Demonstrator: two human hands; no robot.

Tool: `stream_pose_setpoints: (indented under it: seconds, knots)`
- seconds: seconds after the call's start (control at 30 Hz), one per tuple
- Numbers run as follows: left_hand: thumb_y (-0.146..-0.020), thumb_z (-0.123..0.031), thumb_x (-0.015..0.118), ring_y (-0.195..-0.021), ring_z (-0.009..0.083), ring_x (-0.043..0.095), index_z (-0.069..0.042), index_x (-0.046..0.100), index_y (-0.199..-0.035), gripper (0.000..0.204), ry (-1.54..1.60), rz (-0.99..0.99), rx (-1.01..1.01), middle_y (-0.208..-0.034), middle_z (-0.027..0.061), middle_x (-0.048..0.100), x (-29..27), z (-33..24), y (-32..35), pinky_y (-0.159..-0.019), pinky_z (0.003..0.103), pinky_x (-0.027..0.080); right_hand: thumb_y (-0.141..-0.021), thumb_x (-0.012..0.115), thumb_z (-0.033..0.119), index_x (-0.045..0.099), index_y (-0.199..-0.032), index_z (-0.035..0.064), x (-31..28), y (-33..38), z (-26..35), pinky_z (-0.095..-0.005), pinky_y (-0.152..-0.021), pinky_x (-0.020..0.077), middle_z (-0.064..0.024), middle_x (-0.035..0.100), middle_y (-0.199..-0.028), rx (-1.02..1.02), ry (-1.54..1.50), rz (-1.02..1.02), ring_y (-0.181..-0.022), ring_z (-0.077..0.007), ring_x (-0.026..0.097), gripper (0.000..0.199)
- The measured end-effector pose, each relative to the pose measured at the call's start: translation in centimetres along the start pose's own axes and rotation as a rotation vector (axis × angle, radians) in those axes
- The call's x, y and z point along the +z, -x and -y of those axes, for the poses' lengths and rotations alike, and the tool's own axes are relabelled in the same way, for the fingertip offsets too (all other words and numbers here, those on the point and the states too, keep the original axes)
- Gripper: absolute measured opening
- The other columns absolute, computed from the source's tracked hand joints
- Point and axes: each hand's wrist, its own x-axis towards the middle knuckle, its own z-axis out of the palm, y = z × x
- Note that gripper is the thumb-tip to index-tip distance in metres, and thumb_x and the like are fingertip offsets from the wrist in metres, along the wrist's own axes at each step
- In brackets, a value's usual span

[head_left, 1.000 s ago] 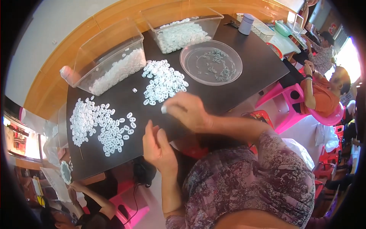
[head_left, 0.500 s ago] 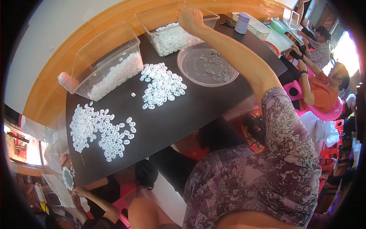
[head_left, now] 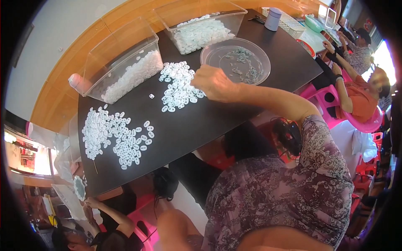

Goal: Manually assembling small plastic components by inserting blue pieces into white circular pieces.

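Showing curled fingers at the near left of the round, shallow, clear plastic tray, the right hand is seen overlapping a heap of small, white, oval, dark-marked pieces, left of that tray; whether anything is gripped cannot be told. The left hand is not shown. If the heap were brushed, pieces could be scattered toward the tray and its thin, greyish strips.

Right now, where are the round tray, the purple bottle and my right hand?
Round tray (head_left: 213, 54), head view: its bare bottom, toward the left.
Purple bottle (head_left: 273, 21), head view: middle of its side.
Right hand (head_left: 215, 84), head view: middle of the hand.
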Motion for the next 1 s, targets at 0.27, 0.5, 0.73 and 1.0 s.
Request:
stream_pose_setpoints:
  seconds: [0.27,0.5,0.73,1.0]
  knots:
    - [-0.086,-0.004,0.057,-0.077,0.0096,0.057,0.001,0.062,-0.102,0.018,-0.323,0.644,-1.820,-0.089,0.0050,0.062,-1.6,2.5,18.3,-0.066,0.020,0.045,-0.064,0.056,-0.002,0.055,-0.073,0.0039,-1.2,1.7,1.2,-0.0405,-0.061,0.0424,-0.0112,0.051,-0.072,0.063,-0.104,0.012,-0.073,-0.0307,0.052,0.011]
    - [-0.073,-0.006,0.064,-0.075,0.0311,0.057,-0.007,0.066,-0.092,0.019,-0.603,1.621,-0.861,-0.081,0.0136,0.061,-4.6,8.4,29.9,-0.067,0.040,0.046,-0.065,0.057,-0.004,0.056,-0.076,0.0033,-2.3,0.9,3.5,-0.0391,-0.061,0.0429,-0.0104,0.052,-0.072,0.039,-0.172,0.002,-0.071,-0.0296,0.052,0.013]
    - [-0.072,-0.004,0.060,-0.079,0.0351,0.058,-0.002,0.059,-0.074,0.003,-0.538,1.838,-0.981,-0.081,0.0166,0.059,-4.4,9.3,32.4,-0.068,0.043,0.048,-0.069,0.060,-0.002,0.059,-0.076,0.0021,-4.4,2.7,2.9,-0.0373,-0.062,0.0438,-0.0099,0.054,-0.069,0.163,-0.203,-0.042,-0.070,-0.0284,0.053,0.009]
    - [-0.071,-0.006,0.057,-0.073,0.0370,0.062,0.000,0.061,-0.069,0.007,-0.622,1.947,-0.872,-0.074,0.0214,0.062,-3.2,9.8,32.5,-0.065,0.045,0.049,-0.071,0.061,0.000,0.061,-0.077,0.0023,-5.5,4.4,2.4,-0.0375,-0.061,0.0445,-0.0100,0.055,-0.069,0.257,-0.176,-0.088,-0.072,-0.0285,0.055,0.006]
